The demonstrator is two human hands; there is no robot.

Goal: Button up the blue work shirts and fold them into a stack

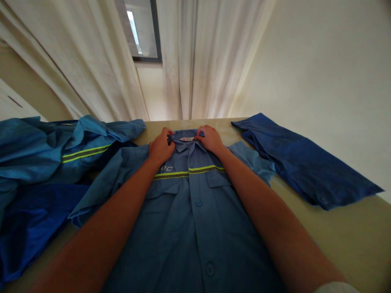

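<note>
A blue short-sleeved work shirt (177, 219) lies front side up before me, its collar at the far end. Across its chest runs a yellow-green and grey stripe, with pale letters above it on the left, partly covered by my forearm. My left hand (161, 147) pinches the left side of the collar. On the collar's right side, the fingers of my right hand (210, 139) are closed on the fabric. Between both hands shows a small white label (187, 139) inside the neck. The shirt's lower end runs out of view.
Folded dark blue trousers (293, 158) lie at the right. To the left, another blue striped shirt (82, 142) is heaped beside a bright blue garment (39, 219). The pale yellowish surface (345, 228) ends near long curtains (210, 57) and a wall (324, 69).
</note>
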